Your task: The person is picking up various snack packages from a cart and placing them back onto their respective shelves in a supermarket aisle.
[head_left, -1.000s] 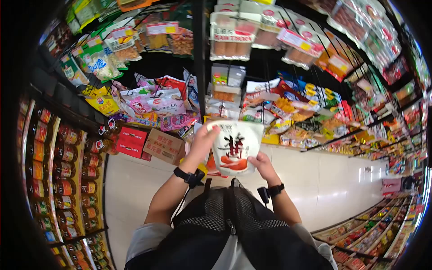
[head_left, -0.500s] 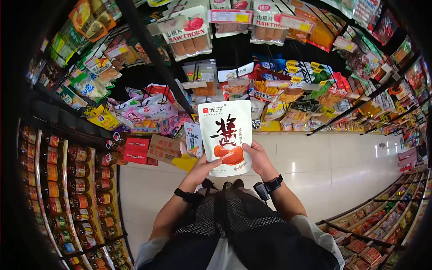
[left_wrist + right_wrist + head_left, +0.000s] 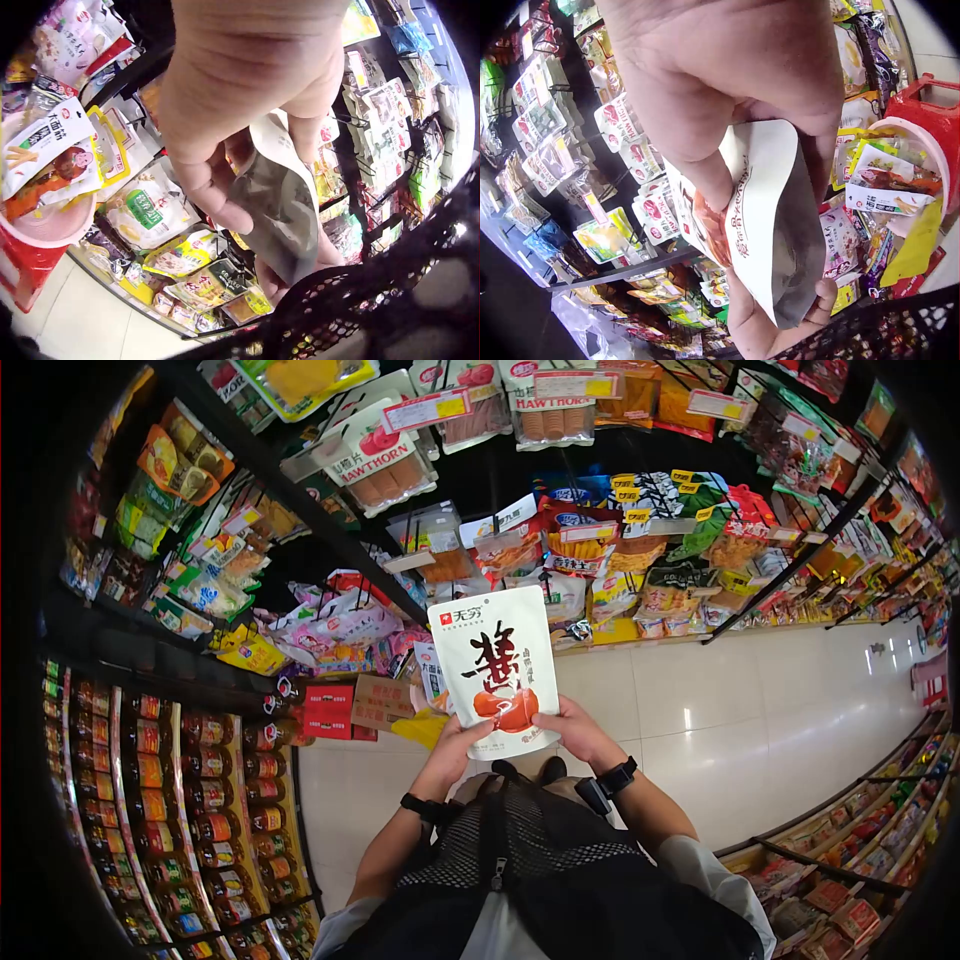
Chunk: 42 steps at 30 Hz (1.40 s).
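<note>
A white pouch (image 3: 495, 660) with black characters and an orange-red picture stands nearly upright before the body, its printed front facing up to the head view. At its lower left corner the left hand (image 3: 455, 750) pinches it, thumb on the front; the right hand (image 3: 582, 736) pinches the lower right edge the same way. The left wrist view shows the pouch's grey back (image 3: 281, 217) with the left hand's fingers (image 3: 217, 199) behind it. In the right wrist view the right thumb lies on the white front (image 3: 754, 195).
Hanging snack packs (image 3: 380, 455) fill the racks ahead. Jars (image 3: 215, 825) line shelves at the left, beside red and brown cartons (image 3: 382, 702). A pink-rimmed basket (image 3: 930, 142) holding packs shows in the right wrist view. Tiled floor (image 3: 690, 705) lies to the right.
The left hand has moved from the pouch's upper left to its lower left corner. The pouch now faces the head view more squarely, and the view has turned, bringing more of the jar shelves in.
</note>
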### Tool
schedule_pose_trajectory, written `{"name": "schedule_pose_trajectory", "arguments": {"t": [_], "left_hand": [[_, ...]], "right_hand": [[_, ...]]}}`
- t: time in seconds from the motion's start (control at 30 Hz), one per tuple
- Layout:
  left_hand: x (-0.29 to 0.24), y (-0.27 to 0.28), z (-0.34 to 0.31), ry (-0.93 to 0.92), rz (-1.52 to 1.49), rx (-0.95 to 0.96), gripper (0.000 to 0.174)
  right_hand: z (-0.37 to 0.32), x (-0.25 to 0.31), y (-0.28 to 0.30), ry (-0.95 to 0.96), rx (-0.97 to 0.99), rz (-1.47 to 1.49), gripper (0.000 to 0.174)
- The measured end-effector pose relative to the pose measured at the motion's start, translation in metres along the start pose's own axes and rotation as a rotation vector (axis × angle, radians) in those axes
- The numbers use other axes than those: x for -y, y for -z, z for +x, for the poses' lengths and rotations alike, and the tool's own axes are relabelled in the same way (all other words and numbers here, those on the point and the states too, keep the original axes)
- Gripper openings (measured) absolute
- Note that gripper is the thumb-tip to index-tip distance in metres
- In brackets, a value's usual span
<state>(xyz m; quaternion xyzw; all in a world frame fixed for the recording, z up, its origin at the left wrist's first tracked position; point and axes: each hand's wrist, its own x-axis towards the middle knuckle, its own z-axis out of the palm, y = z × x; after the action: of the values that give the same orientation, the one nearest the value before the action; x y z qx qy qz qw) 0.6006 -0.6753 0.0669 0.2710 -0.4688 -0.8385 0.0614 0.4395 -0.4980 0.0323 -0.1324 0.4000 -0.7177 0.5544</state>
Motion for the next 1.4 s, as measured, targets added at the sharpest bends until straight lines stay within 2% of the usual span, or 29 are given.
{"name": "schedule_pose_trajectory", "arguments": {"t": [0.2, 0.4, 0.7, 0.8, 0.9, 0.93, 1.03, 1.1, 1.17, 1.2, 1.27, 1.4], "left_hand": [[0.000, -0.023, 0.010, 0.066, 0.017, 0.169, 0.054], [0.003, -0.040, 0.031, 0.203, 0.105, 0.398, 0.055], [-0.001, -0.059, 0.042, 0.191, 0.193, 0.557, 0.049], [0.016, -0.055, 0.051, 0.208, 0.212, 0.546, 0.041], [0.037, -0.057, 0.061, 0.231, 0.070, 0.557, 0.038], [0.043, -0.060, 0.061, 0.297, 0.037, 0.527, 0.036], [0.070, -0.069, 0.069, 0.271, -0.060, 0.618, 0.036], [0.074, -0.082, 0.066, 0.306, -0.031, 0.629, 0.034], [0.078, -0.094, 0.066, 0.354, -0.032, 0.668, 0.034], [0.085, -0.096, 0.072, 0.422, 0.021, 0.691, 0.035], [0.096, -0.111, 0.073, 0.424, 0.083, 0.736, 0.036], [0.107, -0.147, 0.077, 0.500, 0.173, 0.829, 0.044]], "right_hand": [[-0.027, -0.006, 0.016, 0.047, -0.090, 0.022, 0.044], [-0.061, -0.005, 0.025, 0.229, -0.250, 0.014, 0.042], [-0.108, -0.004, -0.008, 0.283, -0.554, -0.171, 0.036], [-0.123, -0.016, -0.012, 0.278, -0.646, -0.180, 0.035], [-0.143, -0.029, -0.014, 0.229, -0.753, -0.220, 0.036], [-0.152, -0.037, -0.014, 0.203, -0.789, -0.239, 0.036], [-0.171, -0.055, -0.013, 0.279, -0.855, -0.179, 0.038], [-0.181, -0.059, -0.013, 0.304, -0.916, -0.144, 0.041], [-0.190, -0.056, -0.011, 0.322, -0.962, -0.116, 0.033], [-0.193, -0.055, -0.008, 0.340, -0.968, -0.104, 0.033], [-0.201, -0.054, 0.001, 0.365, -0.980, -0.079, 0.033], [-0.216, -0.054, 0.044, 0.391, -0.989, -0.005, 0.036]]}}
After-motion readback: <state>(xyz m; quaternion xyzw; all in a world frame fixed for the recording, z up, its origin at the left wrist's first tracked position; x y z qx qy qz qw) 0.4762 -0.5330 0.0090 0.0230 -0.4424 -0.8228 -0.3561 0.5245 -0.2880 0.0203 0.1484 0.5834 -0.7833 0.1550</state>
